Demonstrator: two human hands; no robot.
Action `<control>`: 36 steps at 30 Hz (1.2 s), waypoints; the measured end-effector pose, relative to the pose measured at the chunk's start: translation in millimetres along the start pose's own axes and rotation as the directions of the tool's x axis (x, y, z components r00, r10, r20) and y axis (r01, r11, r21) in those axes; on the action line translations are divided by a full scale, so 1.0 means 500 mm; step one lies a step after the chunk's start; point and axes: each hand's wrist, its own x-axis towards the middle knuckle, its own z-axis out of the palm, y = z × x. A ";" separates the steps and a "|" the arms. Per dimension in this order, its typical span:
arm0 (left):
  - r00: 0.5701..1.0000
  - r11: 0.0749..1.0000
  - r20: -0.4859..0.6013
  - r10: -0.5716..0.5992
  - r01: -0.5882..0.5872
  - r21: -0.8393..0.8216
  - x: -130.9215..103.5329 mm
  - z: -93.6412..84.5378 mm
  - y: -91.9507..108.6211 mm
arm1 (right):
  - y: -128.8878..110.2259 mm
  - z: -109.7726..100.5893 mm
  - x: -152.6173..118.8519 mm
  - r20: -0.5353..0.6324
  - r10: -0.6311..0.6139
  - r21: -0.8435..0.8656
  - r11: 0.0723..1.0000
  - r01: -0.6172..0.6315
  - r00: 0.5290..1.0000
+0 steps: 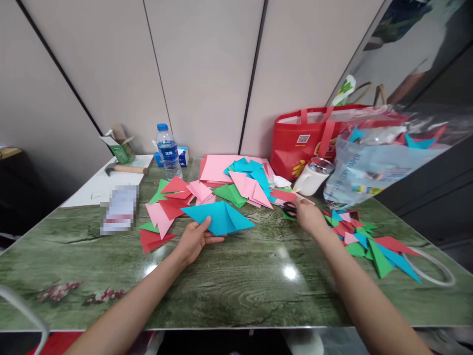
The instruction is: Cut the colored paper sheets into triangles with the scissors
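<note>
My left hand [195, 240] pinches a folded blue paper piece [223, 218] by its lower left edge, thumb on top. The piece has a crease down its middle and pointed ends, and is held above the table. Farther right, my right hand [309, 216] has its fingers closed on the black handles of a pair of scissors [289, 209]; the blades are hard to make out. Red paper [284, 195] lies just beyond the scissors. Left of the blue piece is a loose pile of folded red, pink and green papers [173, 207].
Pink sheets [218, 168] and blue pieces [254, 171] lie by the wall. A water bottle [169, 153], hammer [127, 169] and green box [123, 150] stand back left. At right are a red bag [291, 143], white mug [312, 177], plastic bag [364, 170] and paper scraps [349, 229].
</note>
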 end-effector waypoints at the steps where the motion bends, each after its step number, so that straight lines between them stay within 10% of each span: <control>1: 1.000 1.000 0.004 -0.012 0.012 0.024 0.000 0.001 0.001 | 0.004 0.003 0.002 0.035 -0.013 -0.037 0.999 0.014 0.999; 16: 0.997 0.992 -0.019 0.080 -0.078 0.102 0.009 -0.003 0.003 | -0.068 -0.080 -0.067 0.219 0.079 -0.194 0.980 -0.036 0.973; 20: 0.993 0.991 -0.067 0.102 -0.096 0.091 0.010 -0.005 0.009 | -0.042 -0.085 -0.114 0.267 -0.076 0.243 0.970 0.009 0.961; 24: 0.988 0.988 -0.074 0.136 -0.129 0.089 0.008 -0.007 0.015 | -0.057 -0.068 -0.158 0.221 -0.381 0.915 0.400 -0.055 0.898; 28: 0.982 0.986 -0.093 0.167 -0.164 0.035 -0.001 0.007 0.031 | -0.130 -0.051 -0.186 0.135 -0.499 0.964 -0.133 -0.230 0.856; 36: 0.976 0.980 -0.094 0.194 -0.196 -0.014 -0.022 0.067 0.066 | -0.235 -0.051 -0.144 0.063 -0.503 0.848 -0.428 -0.312 0.862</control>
